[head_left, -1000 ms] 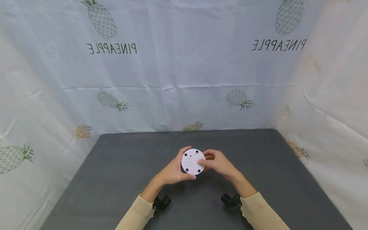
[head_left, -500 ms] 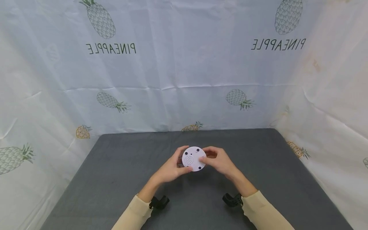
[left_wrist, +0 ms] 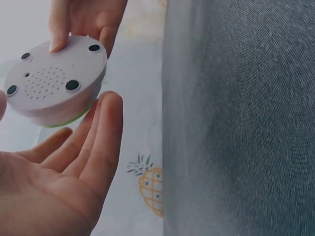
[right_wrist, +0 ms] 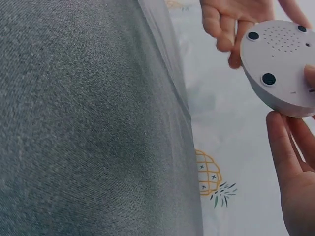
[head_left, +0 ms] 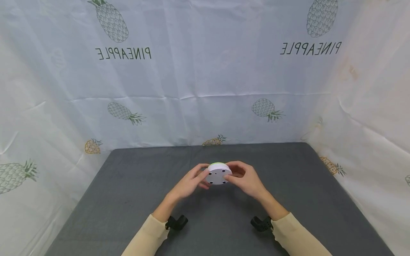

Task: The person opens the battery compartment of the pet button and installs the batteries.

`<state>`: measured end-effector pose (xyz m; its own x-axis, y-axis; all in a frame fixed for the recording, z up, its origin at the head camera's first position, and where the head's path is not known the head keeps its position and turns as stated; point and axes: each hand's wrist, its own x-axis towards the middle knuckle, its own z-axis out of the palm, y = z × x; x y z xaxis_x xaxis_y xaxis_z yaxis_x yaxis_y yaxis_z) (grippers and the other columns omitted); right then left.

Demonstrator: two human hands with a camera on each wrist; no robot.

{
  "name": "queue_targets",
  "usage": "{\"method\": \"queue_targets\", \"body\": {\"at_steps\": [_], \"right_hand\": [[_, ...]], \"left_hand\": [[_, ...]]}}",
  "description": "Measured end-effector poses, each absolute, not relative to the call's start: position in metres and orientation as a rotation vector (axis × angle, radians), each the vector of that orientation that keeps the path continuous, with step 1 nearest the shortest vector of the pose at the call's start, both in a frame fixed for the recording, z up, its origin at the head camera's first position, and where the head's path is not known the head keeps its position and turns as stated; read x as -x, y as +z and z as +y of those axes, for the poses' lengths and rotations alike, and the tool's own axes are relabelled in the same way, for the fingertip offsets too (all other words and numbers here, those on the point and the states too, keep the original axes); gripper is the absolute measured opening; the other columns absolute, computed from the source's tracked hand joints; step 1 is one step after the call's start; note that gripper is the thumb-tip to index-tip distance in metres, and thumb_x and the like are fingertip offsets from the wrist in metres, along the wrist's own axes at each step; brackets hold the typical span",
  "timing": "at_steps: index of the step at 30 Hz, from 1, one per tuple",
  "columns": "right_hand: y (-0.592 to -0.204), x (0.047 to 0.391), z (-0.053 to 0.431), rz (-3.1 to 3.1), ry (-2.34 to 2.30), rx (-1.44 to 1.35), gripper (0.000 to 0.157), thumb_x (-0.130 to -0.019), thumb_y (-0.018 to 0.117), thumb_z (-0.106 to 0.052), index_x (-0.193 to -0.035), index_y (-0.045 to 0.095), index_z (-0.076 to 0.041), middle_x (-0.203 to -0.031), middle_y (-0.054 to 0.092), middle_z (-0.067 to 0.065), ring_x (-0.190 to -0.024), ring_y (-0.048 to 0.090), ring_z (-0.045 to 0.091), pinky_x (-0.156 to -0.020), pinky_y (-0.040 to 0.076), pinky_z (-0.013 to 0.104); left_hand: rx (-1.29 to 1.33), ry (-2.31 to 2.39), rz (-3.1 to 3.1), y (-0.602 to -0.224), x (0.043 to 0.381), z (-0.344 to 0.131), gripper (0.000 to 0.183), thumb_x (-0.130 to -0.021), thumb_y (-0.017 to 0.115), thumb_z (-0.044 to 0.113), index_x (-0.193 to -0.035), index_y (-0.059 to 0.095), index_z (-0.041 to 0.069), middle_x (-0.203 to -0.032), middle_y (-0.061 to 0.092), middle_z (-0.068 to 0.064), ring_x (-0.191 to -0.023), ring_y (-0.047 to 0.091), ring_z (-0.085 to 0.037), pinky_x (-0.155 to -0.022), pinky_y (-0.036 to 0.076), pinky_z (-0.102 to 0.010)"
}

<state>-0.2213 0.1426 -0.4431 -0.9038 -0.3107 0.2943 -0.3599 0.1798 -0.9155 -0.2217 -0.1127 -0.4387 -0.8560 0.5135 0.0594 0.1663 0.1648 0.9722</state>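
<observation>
A round white device (head_left: 218, 175) with a grid of small holes, black rubber feet and a green rim hangs above the table, its underside facing me. My right hand (head_left: 248, 179) pinches its right edge, the thumb lying on the underside and the fingers behind. At the left edge is my left hand (head_left: 189, 181), its fingers extended and loosely spread around the rim. In the left wrist view the left fingers (left_wrist: 106, 132) lie close under the device's edge; whether they touch it I cannot tell. The device's other face is hidden.
A dark grey cloth-covered table (head_left: 144, 206) spreads beneath both hands. White curtains (head_left: 205, 71) printed with pineapples enclose it at the back and sides. Black wrist mounts (head_left: 177, 223) sit below the hands.
The device has tipped, so its underside looks flatter and its side and green rim show. The left hand has loosened around the edge, its thumb shifting upward. The right hand keeps its pinch.
</observation>
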Motion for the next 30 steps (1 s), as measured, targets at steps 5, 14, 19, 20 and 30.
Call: {"method": "queue_targets", "body": {"at_steps": [5, 14, 19, 20, 30], "right_hand": [[-0.446, 0.22, 0.143, -2.309, 1.884, -0.743, 0.041, -0.089, 0.079, -0.011, -0.127, 0.065, -0.005, -0.119, 0.066, 0.014, -0.106, 0.067, 0.027, -0.089, 0.055, 0.034], [-0.442, 0.22, 0.146, -2.394, 1.834, -0.71, 0.044, -0.095, 0.074, -0.017, -0.135, 0.062, -0.009, -0.127, 0.063, 0.013, -0.112, 0.063, 0.033, -0.089, 0.054, 0.034], [-0.436, 0.22, 0.148, -2.476, 1.906, -0.702, 0.044, -0.099, 0.068, -0.02, -0.14, 0.058, -0.007, -0.135, 0.059, 0.016, -0.119, 0.059, 0.037, -0.093, 0.052, 0.037], [-0.435, 0.22, 0.147, -2.493, 1.915, -0.686, 0.045, -0.099, 0.068, -0.022, -0.14, 0.058, -0.006, -0.135, 0.059, 0.016, -0.119, 0.06, 0.036, -0.093, 0.052, 0.038], [-0.434, 0.226, 0.143, -2.638, 1.946, -0.53, 0.063, -0.093, 0.076, -0.029, -0.144, 0.053, 0.001, -0.139, 0.058, 0.018, -0.118, 0.062, 0.032, -0.092, 0.054, 0.043]], "left_hand": [[-0.695, 1.791, 2.066, -0.438, 0.223, -0.107, 0.049, -0.112, 0.04, 0.031, -0.146, 0.04, -0.004, -0.132, 0.055, -0.028, -0.113, 0.062, -0.05, -0.094, 0.052, -0.052], [-0.671, 1.86, 2.126, -0.441, 0.226, -0.099, 0.047, -0.11, 0.046, 0.028, -0.144, 0.045, -0.003, -0.132, 0.056, -0.024, -0.119, 0.059, -0.042, -0.099, 0.048, -0.054], [-0.665, 1.872, 2.203, -0.445, 0.226, -0.099, 0.046, -0.107, 0.054, 0.024, -0.146, 0.046, 0.0, -0.131, 0.058, -0.021, -0.122, 0.056, -0.041, -0.102, 0.047, -0.05], [-0.671, 1.861, 2.223, -0.446, 0.226, -0.099, 0.046, -0.106, 0.055, 0.023, -0.146, 0.046, 0.001, -0.133, 0.058, -0.02, -0.124, 0.055, -0.039, -0.104, 0.045, -0.05], [-0.72, 1.804, 2.266, -0.455, 0.23, -0.097, 0.058, -0.099, 0.068, 0.014, -0.149, 0.043, 0.003, -0.142, 0.051, -0.017, -0.128, 0.054, -0.03, -0.104, 0.045, -0.046]]}}
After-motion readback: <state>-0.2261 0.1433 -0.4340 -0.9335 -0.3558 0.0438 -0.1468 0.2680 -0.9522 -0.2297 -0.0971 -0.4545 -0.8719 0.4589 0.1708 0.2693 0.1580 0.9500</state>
